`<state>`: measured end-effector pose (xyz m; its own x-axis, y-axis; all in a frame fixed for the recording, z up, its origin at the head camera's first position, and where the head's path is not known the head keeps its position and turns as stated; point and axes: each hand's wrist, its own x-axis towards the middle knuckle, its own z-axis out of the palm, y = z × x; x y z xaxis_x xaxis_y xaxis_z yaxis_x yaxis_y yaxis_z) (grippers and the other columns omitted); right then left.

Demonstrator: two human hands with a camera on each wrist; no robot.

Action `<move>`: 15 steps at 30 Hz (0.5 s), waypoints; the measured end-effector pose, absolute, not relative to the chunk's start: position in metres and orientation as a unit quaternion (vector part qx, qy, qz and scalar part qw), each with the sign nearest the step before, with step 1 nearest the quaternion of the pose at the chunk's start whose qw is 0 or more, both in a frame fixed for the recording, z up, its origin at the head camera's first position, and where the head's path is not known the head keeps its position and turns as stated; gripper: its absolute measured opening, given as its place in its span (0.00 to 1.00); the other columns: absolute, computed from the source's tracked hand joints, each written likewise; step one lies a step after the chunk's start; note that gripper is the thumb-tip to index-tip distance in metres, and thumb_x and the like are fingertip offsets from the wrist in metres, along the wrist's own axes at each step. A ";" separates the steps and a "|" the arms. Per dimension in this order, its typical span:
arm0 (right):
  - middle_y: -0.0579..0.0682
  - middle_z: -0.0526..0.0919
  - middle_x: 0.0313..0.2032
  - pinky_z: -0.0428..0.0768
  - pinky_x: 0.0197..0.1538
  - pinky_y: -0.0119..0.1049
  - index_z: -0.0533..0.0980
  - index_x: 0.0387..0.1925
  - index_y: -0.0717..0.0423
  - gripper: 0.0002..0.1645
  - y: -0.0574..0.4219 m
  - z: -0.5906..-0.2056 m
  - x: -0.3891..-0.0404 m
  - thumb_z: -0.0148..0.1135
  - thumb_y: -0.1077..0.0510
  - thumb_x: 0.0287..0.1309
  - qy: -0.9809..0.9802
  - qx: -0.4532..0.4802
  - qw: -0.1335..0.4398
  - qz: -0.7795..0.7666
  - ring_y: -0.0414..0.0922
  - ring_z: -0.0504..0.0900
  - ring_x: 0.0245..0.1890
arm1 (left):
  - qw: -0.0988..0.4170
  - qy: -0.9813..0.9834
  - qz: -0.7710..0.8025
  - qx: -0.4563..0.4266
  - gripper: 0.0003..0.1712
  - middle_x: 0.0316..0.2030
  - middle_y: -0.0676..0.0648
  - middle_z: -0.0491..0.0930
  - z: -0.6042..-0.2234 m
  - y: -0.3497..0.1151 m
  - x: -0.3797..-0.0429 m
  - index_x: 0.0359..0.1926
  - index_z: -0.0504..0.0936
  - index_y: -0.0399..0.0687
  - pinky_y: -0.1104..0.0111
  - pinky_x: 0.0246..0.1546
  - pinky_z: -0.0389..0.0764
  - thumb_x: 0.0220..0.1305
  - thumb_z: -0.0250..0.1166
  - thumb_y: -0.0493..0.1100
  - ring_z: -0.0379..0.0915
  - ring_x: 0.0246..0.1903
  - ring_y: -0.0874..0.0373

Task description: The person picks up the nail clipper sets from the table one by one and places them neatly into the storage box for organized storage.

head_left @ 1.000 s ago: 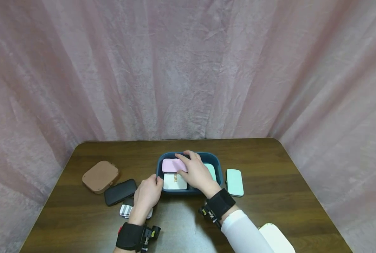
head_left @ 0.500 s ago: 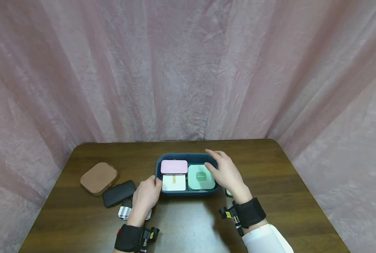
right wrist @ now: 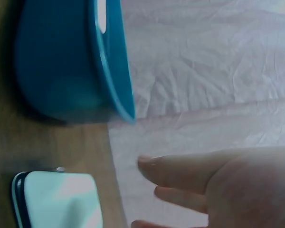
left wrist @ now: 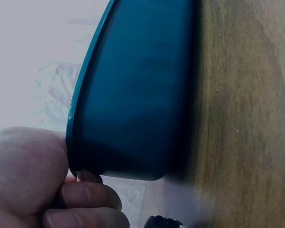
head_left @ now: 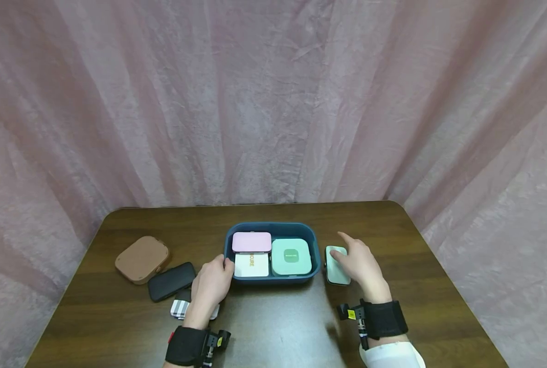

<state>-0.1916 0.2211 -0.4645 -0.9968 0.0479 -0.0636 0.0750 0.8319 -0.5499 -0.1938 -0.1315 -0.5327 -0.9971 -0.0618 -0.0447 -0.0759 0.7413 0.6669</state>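
Tabletop [head_left: 278,327]: left fingers [left wrist: 90,194] partly hide basket [head_left: 273,279].

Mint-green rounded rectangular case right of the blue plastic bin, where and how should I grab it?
Pinch the mint-green case by its two long edges, probably from above with the right hand: it lies flat, those edges running front to back, looks narrow enough to span, and the bin stands close on its left.
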 end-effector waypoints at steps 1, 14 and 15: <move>0.74 0.71 0.70 0.72 0.64 0.69 0.64 0.79 0.63 0.39 0.222 -0.466 -0.191 0.64 0.52 0.74 0.957 0.039 0.031 -0.286 0.70 0.71 0.69 | 0.009 0.933 0.359 -0.037 0.19 0.21 0.46 0.68 -0.532 -0.132 -0.194 0.29 0.73 0.47 0.62 0.20 0.61 0.80 0.50 0.48 0.64 0.18 0.52; 0.75 0.71 0.68 0.75 0.58 0.67 0.65 0.78 0.64 0.44 0.220 -0.488 -0.190 0.69 0.52 0.67 0.954 0.090 0.071 -0.278 0.66 0.74 0.62 | 0.007 0.934 0.355 -0.034 0.20 0.20 0.47 0.67 -0.534 -0.130 -0.196 0.28 0.71 0.47 0.62 0.20 0.61 0.80 0.50 0.48 0.63 0.17 0.53; 0.75 0.72 0.67 0.76 0.58 0.67 0.65 0.78 0.64 0.45 0.219 -0.490 -0.190 0.70 0.52 0.66 0.954 0.093 0.072 -0.276 0.66 0.75 0.61 | 0.008 0.934 0.355 -0.034 0.20 0.20 0.47 0.67 -0.534 -0.130 -0.196 0.28 0.71 0.47 0.62 0.20 0.61 0.80 0.50 0.48 0.63 0.17 0.53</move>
<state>-0.1900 0.2189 -0.4899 -0.9723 0.1381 -0.1885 0.2173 0.8304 -0.5130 -0.1959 -0.1301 -0.5345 -0.9976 -0.0580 -0.0390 -0.0693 0.7463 0.6620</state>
